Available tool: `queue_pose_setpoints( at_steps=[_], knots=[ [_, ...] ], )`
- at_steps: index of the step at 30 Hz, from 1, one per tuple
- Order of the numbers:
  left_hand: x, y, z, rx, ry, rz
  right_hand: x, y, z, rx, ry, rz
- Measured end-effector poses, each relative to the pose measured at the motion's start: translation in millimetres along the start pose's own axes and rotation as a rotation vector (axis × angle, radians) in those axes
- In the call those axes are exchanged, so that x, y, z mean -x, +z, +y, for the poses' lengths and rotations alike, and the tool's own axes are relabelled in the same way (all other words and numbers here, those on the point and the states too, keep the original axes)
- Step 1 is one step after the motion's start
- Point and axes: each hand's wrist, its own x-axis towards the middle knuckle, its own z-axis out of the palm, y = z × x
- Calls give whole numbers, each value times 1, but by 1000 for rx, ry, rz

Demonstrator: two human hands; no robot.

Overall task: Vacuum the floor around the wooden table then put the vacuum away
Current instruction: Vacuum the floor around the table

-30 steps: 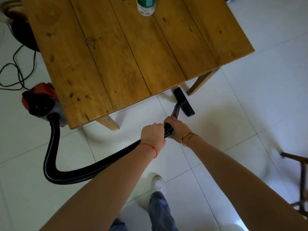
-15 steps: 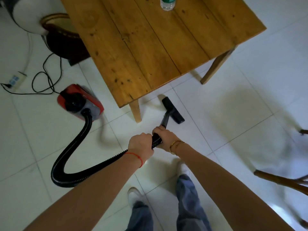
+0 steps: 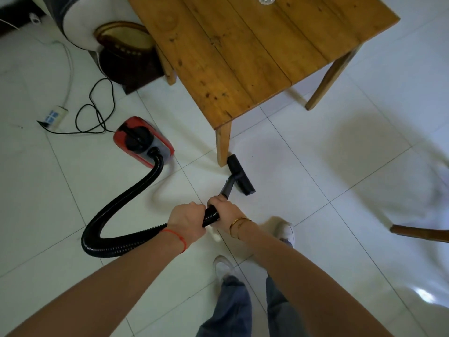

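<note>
The wooden table (image 3: 243, 52) stands at the top, its near corner leg (image 3: 223, 144) on the white tiles. A red and grey canister vacuum (image 3: 142, 141) sits left of that leg. Its black ribbed hose (image 3: 121, 207) loops across the floor to my hands. My left hand (image 3: 187, 221) is closed on the hose end. My right hand (image 3: 224, 210) grips it just ahead, where the wand begins. The black floor nozzle (image 3: 240, 175) rests flat on the tiles, right beside the table leg.
The vacuum's black cord (image 3: 97, 113) coils to a power strip (image 3: 54, 116) at the left. A dark woven basket (image 3: 126, 52) and a white drum (image 3: 75, 23) stand behind the table. A wooden chair part (image 3: 418, 233) juts in at right. My white shoes (image 3: 223, 265) are below.
I have stepped back and the view has swung left. The nozzle has come out from under the table edge and now lies beside the corner leg. Both hands keep their grip.
</note>
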Motion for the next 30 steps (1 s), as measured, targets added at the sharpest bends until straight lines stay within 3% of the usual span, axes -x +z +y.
queue_pose_setpoints(
  at_steps=[10,30],
  knots=[
    [-43,-29,34,-32,73,49,-11,-37,42,-39,92,110],
    [-243,-166,242,168,198,215,-42,-273,258,81,294,223]
  ],
)
